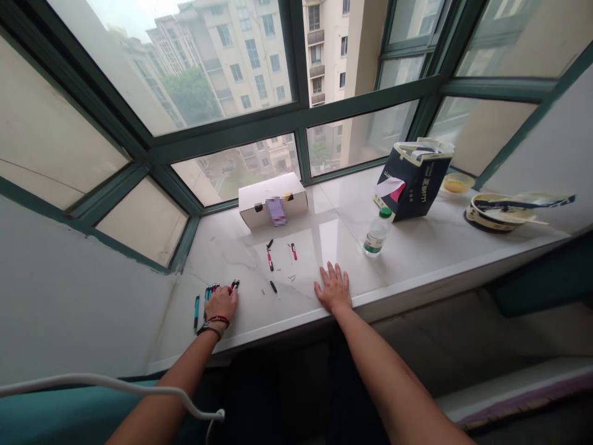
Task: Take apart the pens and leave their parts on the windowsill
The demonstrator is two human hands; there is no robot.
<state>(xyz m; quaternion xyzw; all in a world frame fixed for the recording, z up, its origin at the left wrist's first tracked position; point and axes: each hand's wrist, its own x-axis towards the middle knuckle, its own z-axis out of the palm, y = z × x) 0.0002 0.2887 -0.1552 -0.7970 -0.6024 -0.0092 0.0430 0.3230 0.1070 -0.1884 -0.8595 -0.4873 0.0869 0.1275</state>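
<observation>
My left hand (222, 303) rests curled on the white marble sill (417, 253), its fingers closed around a red-and-black pen (234, 285). Several teal pens (210, 289) lie in a row beside and under it, and one more teal pen (196, 311) lies apart to the left. My right hand (332, 287) lies flat on the sill near the front edge with its fingers spread and nothing in it. Between the hands and further back lie loose pen parts: a red pen body (270, 262), a short red piece (293, 251) and a black piece (273, 286).
A white cardboard box (272, 199) stands at the back by the window. A plastic water bottle (377, 233) stands right of centre, with a dark paper bag (414, 179) behind it. A yellow dish (456, 183) and a takeaway bowl (498, 212) sit far right. A white cable (115, 386) crosses the lower left.
</observation>
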